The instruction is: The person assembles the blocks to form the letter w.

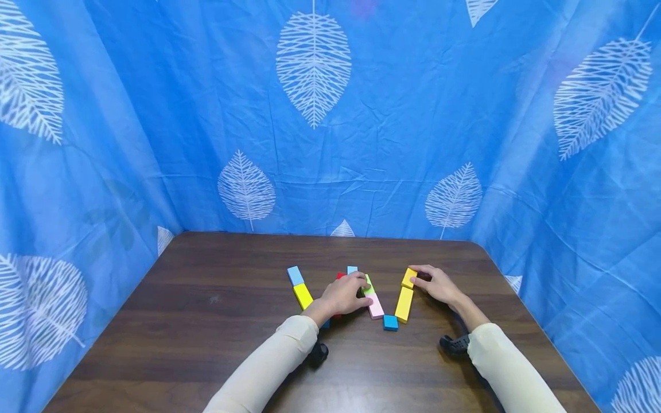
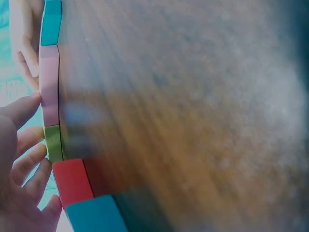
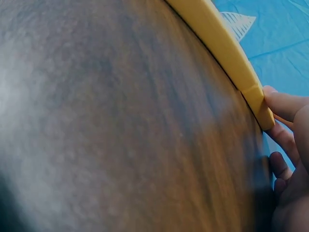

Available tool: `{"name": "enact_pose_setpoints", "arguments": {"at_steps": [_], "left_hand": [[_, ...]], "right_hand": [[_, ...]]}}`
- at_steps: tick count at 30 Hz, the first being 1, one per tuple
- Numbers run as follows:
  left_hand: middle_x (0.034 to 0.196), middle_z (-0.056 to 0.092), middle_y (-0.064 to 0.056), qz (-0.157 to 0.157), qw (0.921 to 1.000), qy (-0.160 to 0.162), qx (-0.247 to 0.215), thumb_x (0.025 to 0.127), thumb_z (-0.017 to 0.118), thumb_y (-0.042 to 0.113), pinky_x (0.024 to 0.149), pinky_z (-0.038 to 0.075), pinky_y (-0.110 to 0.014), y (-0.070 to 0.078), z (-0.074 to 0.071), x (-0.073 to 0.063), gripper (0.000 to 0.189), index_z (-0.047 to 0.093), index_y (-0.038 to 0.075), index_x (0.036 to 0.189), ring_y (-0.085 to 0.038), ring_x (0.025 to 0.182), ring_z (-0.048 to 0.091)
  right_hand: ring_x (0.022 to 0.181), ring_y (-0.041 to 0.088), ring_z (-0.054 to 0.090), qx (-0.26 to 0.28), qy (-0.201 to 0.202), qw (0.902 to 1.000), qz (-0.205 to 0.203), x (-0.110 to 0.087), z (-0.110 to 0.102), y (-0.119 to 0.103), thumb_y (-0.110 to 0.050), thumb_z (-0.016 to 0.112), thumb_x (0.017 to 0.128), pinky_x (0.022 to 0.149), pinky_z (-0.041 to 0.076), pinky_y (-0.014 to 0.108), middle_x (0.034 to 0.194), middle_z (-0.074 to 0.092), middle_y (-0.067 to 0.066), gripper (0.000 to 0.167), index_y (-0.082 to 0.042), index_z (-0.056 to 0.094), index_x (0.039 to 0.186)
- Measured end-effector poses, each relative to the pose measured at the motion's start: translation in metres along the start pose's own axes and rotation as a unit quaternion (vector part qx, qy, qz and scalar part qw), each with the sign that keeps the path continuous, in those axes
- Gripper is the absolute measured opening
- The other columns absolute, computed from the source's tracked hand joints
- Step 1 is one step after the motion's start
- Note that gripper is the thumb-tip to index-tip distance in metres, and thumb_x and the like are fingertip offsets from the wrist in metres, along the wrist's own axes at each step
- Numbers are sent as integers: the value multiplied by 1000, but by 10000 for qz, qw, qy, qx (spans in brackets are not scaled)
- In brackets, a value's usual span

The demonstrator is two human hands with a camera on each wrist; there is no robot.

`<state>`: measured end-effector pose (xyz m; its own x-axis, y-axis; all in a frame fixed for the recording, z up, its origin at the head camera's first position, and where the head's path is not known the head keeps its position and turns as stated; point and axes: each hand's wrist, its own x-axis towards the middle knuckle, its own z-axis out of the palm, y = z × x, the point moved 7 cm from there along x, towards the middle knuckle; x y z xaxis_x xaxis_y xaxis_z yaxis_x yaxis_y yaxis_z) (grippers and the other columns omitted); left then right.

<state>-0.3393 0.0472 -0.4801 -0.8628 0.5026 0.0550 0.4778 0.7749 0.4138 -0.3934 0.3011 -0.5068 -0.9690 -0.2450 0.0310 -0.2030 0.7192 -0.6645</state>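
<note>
Colored wooden blocks lie end to end in a zigzag on the table. My left hand [image 1: 343,295] is over the middle of it, thumb at the pink block [image 1: 376,307] and fingertips beside the green block [image 2: 53,143]. It partly hides a red block [image 2: 73,181] and a blue block [image 2: 96,215]. At the right end, my right hand [image 1: 439,285] pinches a short yellow block [image 1: 409,277] between thumb and fingers. This block meets the far end of a long yellow block [image 1: 404,304]. A small blue block [image 1: 390,323] sits between the pink and long yellow blocks.
On the left, a light blue block [image 1: 295,276] and a bright yellow block [image 1: 303,296] form a slanted line. Another light blue block [image 1: 352,269] lies just beyond my left hand. Blue leaf-patterned cloth [image 1: 361,172] surrounds the dark wooden table [image 1: 206,321].
</note>
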Motion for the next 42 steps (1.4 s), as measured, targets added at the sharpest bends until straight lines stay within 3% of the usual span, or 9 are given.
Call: {"name": "enact_pose_setpoints", "arguments": {"at_steps": [18, 31, 36, 42], "left_hand": [[147, 56, -2, -35, 10000, 17, -31, 95, 75, 42, 100, 52, -50, -3, 0, 0, 45, 72, 17, 133, -22, 131, 55], [147, 56, -4, 78, 9997, -33, 239, 96, 74, 41, 104, 50, -45, 0, -1, 1, 45, 71, 16, 133, -22, 130, 56], [144, 58, -4, 108, 9995, -34, 308, 96, 74, 39, 116, 35, -52, 0, -5, 3, 43, 72, 15, 132, -22, 132, 54], [143, 57, -5, 54, 9996, 227, -177, 95, 75, 39, 115, 25, -68, -3, -19, 5, 48, 68, 13, 135, -25, 133, 53]], "right_hand": [[138, 49, 41, 271, -3, 9996, 30, -1, 2, 0, -28, 67, 103, 111, 32, 67, 147, 50, 28, 46, -4, 61, 142], [136, 47, 43, 318, 75, 9995, 37, 0, 4, 1, -33, 69, 101, 111, 31, 67, 146, 52, 26, 52, -4, 60, 143], [131, 44, 46, 474, 88, 9988, 125, 2, 4, 0, -38, 70, 100, 110, 33, 66, 144, 53, 25, 60, -5, 54, 147], [120, 39, 50, 605, 34, 9981, 105, 3, 1, -2, -35, 68, 100, 104, 39, 59, 135, 56, 23, 61, -1, 51, 148]]}}
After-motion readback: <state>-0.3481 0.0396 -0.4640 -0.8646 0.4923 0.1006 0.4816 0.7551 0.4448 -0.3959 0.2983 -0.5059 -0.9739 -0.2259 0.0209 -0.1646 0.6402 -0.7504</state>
